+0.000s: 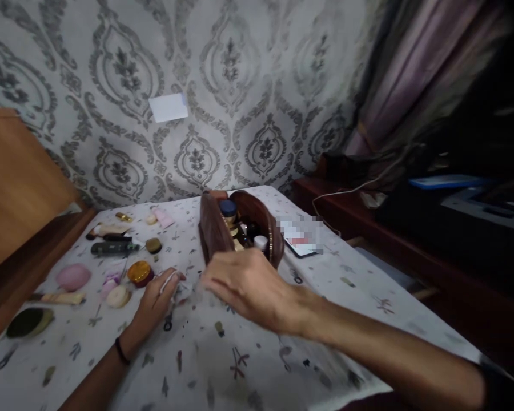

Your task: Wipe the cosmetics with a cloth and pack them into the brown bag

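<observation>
My left hand (154, 302) rests on the patterned tablecloth (240, 365) and holds a small white object (171, 283) between thumb and fingers. My right hand (244, 282) reaches across in front of an open brown cosmetic pouch (214, 231), fingers curled toward the white object; it is blurred and I cannot tell whether it grips anything. The pouch stands upright with several small bottles and jars inside, one with a blue cap (228, 206).
Cosmetics lie scattered at the left: a pink sponge (72, 277), a gold-lidded jar (139, 272), a dark tube (113, 248), a brush (28, 321). A phone (302, 235) lies right of the pouch. A wooden board stands left, dark furniture right.
</observation>
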A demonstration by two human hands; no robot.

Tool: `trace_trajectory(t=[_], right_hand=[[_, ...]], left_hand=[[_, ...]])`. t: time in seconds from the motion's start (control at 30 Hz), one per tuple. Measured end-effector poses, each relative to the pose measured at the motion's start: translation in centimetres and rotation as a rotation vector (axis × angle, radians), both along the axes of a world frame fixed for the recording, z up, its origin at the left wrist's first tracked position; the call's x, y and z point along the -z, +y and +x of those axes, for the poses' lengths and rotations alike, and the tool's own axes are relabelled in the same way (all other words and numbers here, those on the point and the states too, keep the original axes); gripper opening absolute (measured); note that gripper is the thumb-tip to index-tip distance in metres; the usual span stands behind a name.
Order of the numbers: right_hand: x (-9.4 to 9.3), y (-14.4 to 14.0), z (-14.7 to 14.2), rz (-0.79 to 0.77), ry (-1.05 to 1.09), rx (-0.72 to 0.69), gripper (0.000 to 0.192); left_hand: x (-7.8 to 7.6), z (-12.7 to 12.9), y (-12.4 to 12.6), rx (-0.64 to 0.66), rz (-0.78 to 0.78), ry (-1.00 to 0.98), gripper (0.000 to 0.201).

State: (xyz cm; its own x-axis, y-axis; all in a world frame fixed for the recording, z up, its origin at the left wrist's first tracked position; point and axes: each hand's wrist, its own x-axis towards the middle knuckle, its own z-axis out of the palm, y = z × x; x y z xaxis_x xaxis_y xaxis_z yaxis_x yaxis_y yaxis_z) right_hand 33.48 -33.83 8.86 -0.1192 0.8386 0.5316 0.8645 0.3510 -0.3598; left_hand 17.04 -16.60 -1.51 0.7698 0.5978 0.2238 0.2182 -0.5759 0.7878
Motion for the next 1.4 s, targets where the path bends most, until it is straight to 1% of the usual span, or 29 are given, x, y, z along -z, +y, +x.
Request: trace_trajectory(t=[0.07, 0.17, 0.27, 0.33, 0.4, 0.5, 0.57, 0.67, 0.77, 0.87, 0.97, 1.1, 1.17, 1.23, 1.27, 1.33, 1.4], right_hand=[[2.0, -0.2, -1.7, 0.026, -0.002, -0.068, 0.031], [4.3, 0.6, -3.5, 0.081, 0.055, -0.119, 0.036], [5.8, 2.2, -4.6, 0.086, 0.232, -0.136, 0.048], [6.6, 3.3, -5.1, 0.041, 0.378, -0.105, 0.052], [7.5, 4.5, -5.5, -0.023, 0.519, -0.056, 0.053], [9.0, 6.3, -5.8, -0.133, 0.707, 0.001, 0.052], [10.0, 7.5, -5.9, -0.196, 0.804, 0.03, 0.05], [11.1, 9.4, -6.2, -0.248, 0.911, 0.055, 0.046], [12.0, 11.1, -6.9, -0.273, 1.006, 0.054, 0.04], [12.9, 12.9, -8.0, -0.303, 1.052, 0.044, 0.029], [13.8, 14.3, -8.8, -0.276, 1.028, 0.085, 0.017], [14.4, 15.1, -9.1, -0.215, 0.962, 0.137, 0.019], [14.4, 14.8, -8.9, -0.212, 0.94, 0.133, 0.02], [14.4, 14.5, -8.8, -0.207, 0.895, 0.123, 0.02], [14.4, 14.3, -8.8, -0.203, 0.869, 0.119, 0.02], [14.5, 14.1, -8.8, -0.189, 0.829, 0.117, 0.019], [14.6, 14.1, -8.9, -0.178, 0.818, 0.118, 0.019]], left_hand=[[0.2, 0.0, 0.1, 0.009, -0.005, -0.012, 0.044], [0.6, -0.1, 0.3, 0.044, 0.016, -0.034, 0.04], [0.9, -0.2, 0.5, 0.075, 0.044, -0.045, 0.036], [0.9, -0.3, 0.6, 0.087, 0.045, -0.055, 0.035], [0.8, -0.4, 0.8, 0.069, 0.047, -0.083, 0.035], [0.4, -0.5, 1.3, -0.02, 0.073, -0.129, 0.035], [0.2, -0.6, 1.7, -0.099, 0.12, -0.146, 0.032], [0.0, -0.9, 2.6, -0.206, 0.189, -0.167, 0.026], [-0.3, -1.4, 3.5, -0.275, 0.209, -0.185, 0.024], [-0.7, -2.0, 4.4, -0.357, 0.223, -0.19, 0.023], [-1.4, -2.6, 5.5, -0.477, 0.255, -0.182, 0.025], [-2.4, -4.4, 7.5, -0.63, 0.3, -0.159, 0.027], [-2.9, -5.9, 8.7, -0.725, 0.379, -0.062, 0.024], [-3.2, -7.7, 10.0, -0.87, 0.54, 0.177, 0.027], [-3.2, -8.6, 10.6, -0.949, 0.576, 0.293, 0.033], [-3.2, -10.0, 11.5, -1.033, 0.54, 0.506, 0.042], [-2.9, -10.9, 12.0, -1.03, 0.464, 0.623, 0.044]])
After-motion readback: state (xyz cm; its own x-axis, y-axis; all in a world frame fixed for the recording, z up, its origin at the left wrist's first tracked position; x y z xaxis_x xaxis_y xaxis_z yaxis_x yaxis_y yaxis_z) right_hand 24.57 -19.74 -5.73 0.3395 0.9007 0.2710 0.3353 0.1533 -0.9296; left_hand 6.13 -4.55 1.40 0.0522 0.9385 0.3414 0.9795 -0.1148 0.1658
